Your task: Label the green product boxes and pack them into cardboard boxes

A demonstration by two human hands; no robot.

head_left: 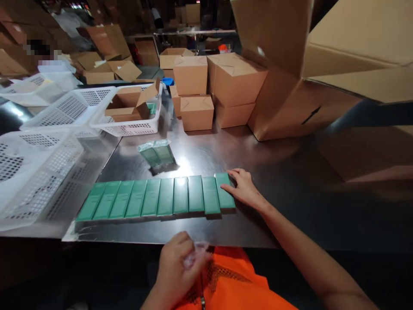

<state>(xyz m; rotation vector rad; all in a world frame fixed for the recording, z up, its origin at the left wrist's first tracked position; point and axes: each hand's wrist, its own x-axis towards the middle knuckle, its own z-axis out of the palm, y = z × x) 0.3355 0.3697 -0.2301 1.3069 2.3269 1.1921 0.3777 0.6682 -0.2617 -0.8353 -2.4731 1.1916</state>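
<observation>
A row of several flat green boxes (166, 197) lies side by side on the metal table. My right hand (245, 187) is at the right end of this row, thumb on top of the last green box (222, 196) and fingers at its far right corner. That box sits slightly farther back than the one beside it. Close to my body, below the table's front edge, my left hand (180, 262) is closed around crumpled clear plastic film (191, 259). Behind the row stands a plastic-wrapped pack of green boxes (157, 153).
White plastic baskets (41, 189) line the left side; one basket (132, 128) holds an open carton (129, 103). Closed brown cartons (196, 113) are stacked at the back. A large open carton (280, 99) stands at the right. Another person (54, 64) is at the far left.
</observation>
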